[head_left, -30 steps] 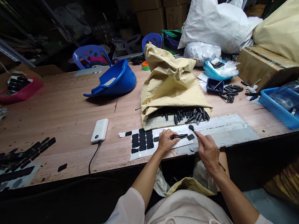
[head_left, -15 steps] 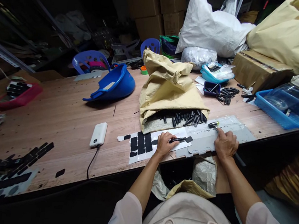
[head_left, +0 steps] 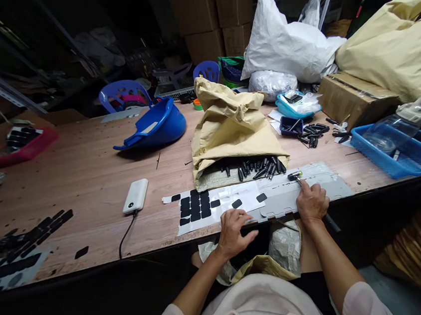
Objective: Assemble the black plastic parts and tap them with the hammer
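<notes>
Free: light-brown wooden tabletop (head_left: 124,167) between white oblong power bank (head_left: 136,195) and blue plastic basin (head_left: 171,123). Obstacle beyond left hand (head_left: 235,230): crumpled tan sack (head_left: 235,137) (bulky).

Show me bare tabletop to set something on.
Widest: the wood between the pink tray, blue basin and white power bank. Smaller: between the grey board and blue basket. Crowded: around the purple box and black pieces, the near-left corner under black strips, and where the right hand holds a hammer.
</notes>
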The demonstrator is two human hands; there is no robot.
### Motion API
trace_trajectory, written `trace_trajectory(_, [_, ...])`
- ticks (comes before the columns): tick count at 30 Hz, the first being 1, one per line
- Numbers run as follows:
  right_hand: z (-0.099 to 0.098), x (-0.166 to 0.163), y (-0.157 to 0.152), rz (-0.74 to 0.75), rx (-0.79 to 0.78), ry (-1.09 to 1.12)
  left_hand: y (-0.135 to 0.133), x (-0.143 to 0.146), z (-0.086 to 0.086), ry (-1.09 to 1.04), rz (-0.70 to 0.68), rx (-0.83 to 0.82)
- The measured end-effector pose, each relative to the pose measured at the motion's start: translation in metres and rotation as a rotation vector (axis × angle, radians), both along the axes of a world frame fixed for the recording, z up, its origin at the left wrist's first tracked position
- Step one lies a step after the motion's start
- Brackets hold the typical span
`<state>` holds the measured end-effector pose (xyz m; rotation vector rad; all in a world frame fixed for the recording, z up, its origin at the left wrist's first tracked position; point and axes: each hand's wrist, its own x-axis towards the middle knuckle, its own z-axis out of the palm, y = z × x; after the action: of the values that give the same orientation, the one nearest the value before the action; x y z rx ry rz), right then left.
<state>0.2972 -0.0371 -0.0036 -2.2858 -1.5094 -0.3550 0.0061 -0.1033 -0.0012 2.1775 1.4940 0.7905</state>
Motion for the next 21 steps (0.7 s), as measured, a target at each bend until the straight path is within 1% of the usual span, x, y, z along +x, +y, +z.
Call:
trace_trajectory(2, [0.0,-0.001,0.0,-0.006,-0.012,0.004,0.031,0.005,0.01,-0.032,0.132,-0.002])
trace_trajectory(4, [0.001,-0.001,0.0,-0.01,-0.027,0.004,0.069,0.012,0.021,-0.057,0.283,-0.03])
trace_trajectory(7, [0.002,-0.002,0.001,-0.011,-0.045,-0.003,0.121,0.025,0.034,-0.019,0.472,-0.114])
trace_trajectory(8, [0.002,-0.002,0.001,-0.009,-0.05,-0.006,0.133,0.028,0.035,0.013,0.514,-0.142])
trace_trajectory(10, [0.003,-0.002,0.0,-0.002,-0.06,-0.009,0.151,0.033,0.036,0.074,0.553,-0.192])
trace_trajectory(12, [0.003,-0.002,0.0,0.001,-0.07,-0.005,0.158,0.033,0.032,0.097,0.547,-0.224])
trace_trajectory(14, [0.004,-0.002,0.0,0.001,-0.075,0.006,0.155,0.027,0.027,0.077,0.539,-0.231])
trace_trajectory(16, [0.005,-0.002,-0.001,0.003,-0.075,0.018,0.144,0.019,0.022,0.037,0.552,-0.2])
trace_trajectory(18, [0.005,-0.003,0.0,0.001,-0.071,0.029,0.127,0.01,0.017,0.0,0.546,-0.143])
trace_trajectory(19, [0.004,-0.004,0.0,-0.001,-0.067,0.033,0.118,0.007,0.015,-0.014,0.514,-0.111])
trace_trajectory(21, [0.004,-0.004,0.0,-0.005,-0.054,0.038,0.101,0.002,0.01,-0.024,0.394,-0.068])
